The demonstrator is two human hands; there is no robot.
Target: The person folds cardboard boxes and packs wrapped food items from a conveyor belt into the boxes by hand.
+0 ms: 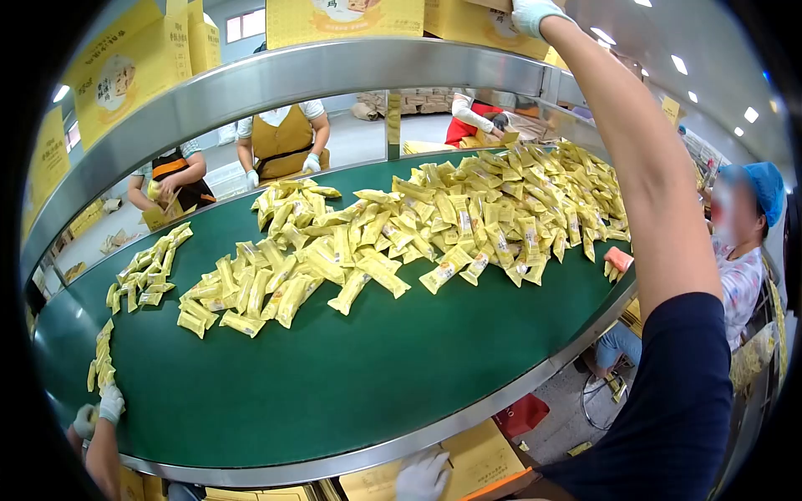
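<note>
My right hand [536, 15], in a white glove, is raised at the end of my outstretched arm. It grips the edge of a yellow carton [489, 29] on the metal shelf above the belt; the top of the hand is cut off by the frame. Low in the view, my left hand [422, 478], also gloved, has its fingers stretched out beside flat yellow cardboard [480, 459], slightly blurred. Between them lies the green conveyor belt [351, 392], bearing a large heap of yellow-wrapped snack packets [476, 209].
A curved metal rail [334, 63] crosses above the belt, with more yellow cartons [125, 71] on it. Co-workers stand across the belt, one in a brown apron [282, 142]. Another person's gloved hand [111, 403] touches packets at left. A person in a blue cap [756, 188] sits at right.
</note>
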